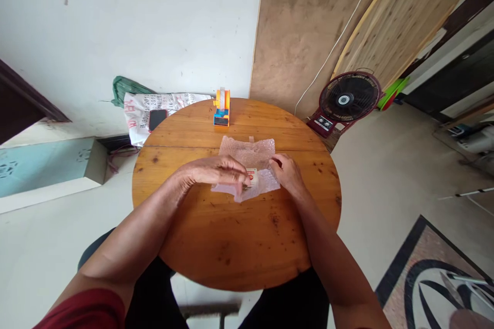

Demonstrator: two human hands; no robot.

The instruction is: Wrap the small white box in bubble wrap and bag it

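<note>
A sheet of clear bubble wrap (247, 150) lies spread on the round wooden table (227, 247). On it rests a small, pale, flat packet with a red print (252, 175), partly hidden by fingers. My left hand (219, 168) reaches over the sheet from the left, its fingers bent together beside the packet. Under those fingertips a near flap of the wrap is raised and blurred, and the fingers appear closed on it. At the sheet's right edge, my right hand (286, 170) pinches the wrap between thumb and forefinger.
An orange and blue tape dispenser (222, 108) stands near the table's far edge. Behind the table's left side lie a printed white sack (135, 113) and a dark phone-like object (157, 120). A dark red fan (349, 97) stands beyond the right edge, before leaning wooden boards (401, 15).
</note>
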